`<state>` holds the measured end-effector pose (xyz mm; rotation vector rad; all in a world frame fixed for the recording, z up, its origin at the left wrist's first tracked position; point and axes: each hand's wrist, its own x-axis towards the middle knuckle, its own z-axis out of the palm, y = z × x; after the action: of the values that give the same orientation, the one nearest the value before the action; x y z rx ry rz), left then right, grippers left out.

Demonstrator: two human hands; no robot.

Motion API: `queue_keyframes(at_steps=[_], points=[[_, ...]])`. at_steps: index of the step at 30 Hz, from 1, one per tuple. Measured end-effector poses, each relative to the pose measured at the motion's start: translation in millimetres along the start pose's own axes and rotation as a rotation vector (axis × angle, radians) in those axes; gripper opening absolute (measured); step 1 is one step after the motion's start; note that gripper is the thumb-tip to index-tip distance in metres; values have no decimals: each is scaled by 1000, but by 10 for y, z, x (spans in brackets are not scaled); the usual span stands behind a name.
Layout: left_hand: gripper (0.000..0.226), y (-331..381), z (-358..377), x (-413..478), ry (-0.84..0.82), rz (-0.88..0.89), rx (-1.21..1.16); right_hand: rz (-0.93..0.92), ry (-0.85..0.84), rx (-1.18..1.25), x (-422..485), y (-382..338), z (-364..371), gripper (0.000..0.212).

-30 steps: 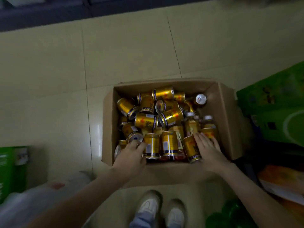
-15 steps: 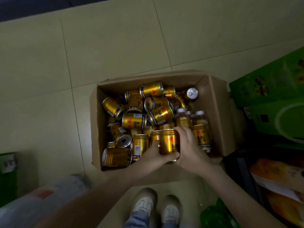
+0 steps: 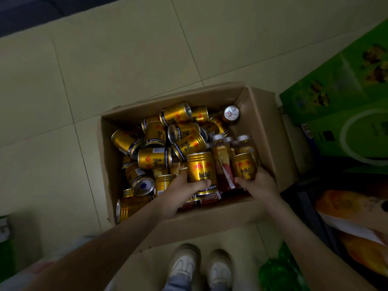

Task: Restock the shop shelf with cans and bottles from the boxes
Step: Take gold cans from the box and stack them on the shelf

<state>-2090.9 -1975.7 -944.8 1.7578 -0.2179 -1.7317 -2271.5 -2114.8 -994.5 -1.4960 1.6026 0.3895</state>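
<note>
A pale tiled floor (image 3: 126, 59) fills most of the view. Green cartons (image 3: 340, 91) are stacked at the right edge, with orange packages (image 3: 352, 208) nearer the person below them. An open cardboard box (image 3: 260, 131) sits on the floor just ahead of a pair of light shoes (image 3: 184, 263).

Inside the box, a loose heap of gold cans (image 3: 154, 158) covers the left and far side, most lying on their sides (one stands upright in the far right corner, silver top showing). A few capped bottles (image 3: 220, 152) stand together at the right side of the box, next to the heap.

The left hand (image 3: 180, 192) grips an upright gold can (image 3: 201, 169), fingers and thumb curled round its lower half, at the near middle of the box and above the other cans. The right hand (image 3: 258, 183) holds a second gold can (image 3: 244, 165) from below and from its right side, fingers wrapped round it, near the box's right wall and just in front of the bottles. The two held cans are apart, with a bottle showing between them.
</note>
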Motion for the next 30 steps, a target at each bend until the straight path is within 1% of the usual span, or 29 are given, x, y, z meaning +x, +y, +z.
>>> queue_keyframes(at_steps=[1,3,4,5,7,8,9,10,11,12,15,16,18,21,23,24,27,29,30], points=[[49,5,0,1,-10,7,6,16,8,-8,35,25,34,66],[47,34,-1,-21,-32,17,16,58,19,49,40,-22,25,58],[47,67,-2,-60,-40,23,15,98,2,127,0,-55,-6,57],[47,99,-9,-112,-46,25,13,141,-40,265,-82,-94,-53,57],[48,179,-48,-263,-45,23,11,200,-173,591,-375,-176,-183,59],[49,238,-68,-370,-51,24,15,189,-230,711,-562,-223,-259,61],[51,307,-91,-493,-69,29,22,161,-266,793,-771,-281,-343,65],[54,406,-103,-639,-89,38,36,136,-286,858,-973,-341,-430,74],[57,528,-109,-805,-109,48,51,118,-290,912,-1174,-412,-537,82],[60,673,-105,-997,-126,57,70,102,-291,955,-1388,-498,-664,85],[75,1175,-40,-1658,-179,110,142,-39,-331,987,-2099,-777,-1168,75],[75,1376,-2,-1914,-200,137,168,-88,-335,970,-2373,-878,-1373,73],[69,1782,103,-2446,-240,185,211,-184,-328,930,-2930,-1040,-1791,70],[68,2362,335,-3295,-306,274,267,-272,-280,882,-3825,-1151,-2430,75],[68,2658,543,-3807,-342,362,315,-337,-251,872,-4382,-1123,-2800,62],[68,2771,667,-4054,-365,398,343,-365,-225,865,-4650,-1079,-2962,60],[56,3041,1116,-4758,-425,487,409,-454,-92,815,-5362,-860,-3409,74],[54,3153,1466,-5213,-469,556,454,-518,-14,817,-5869,-658,-3691,71],[58,3176,1660,-5434,-485,588,479,-534,25,814,-6126,-522,-3821,66]])
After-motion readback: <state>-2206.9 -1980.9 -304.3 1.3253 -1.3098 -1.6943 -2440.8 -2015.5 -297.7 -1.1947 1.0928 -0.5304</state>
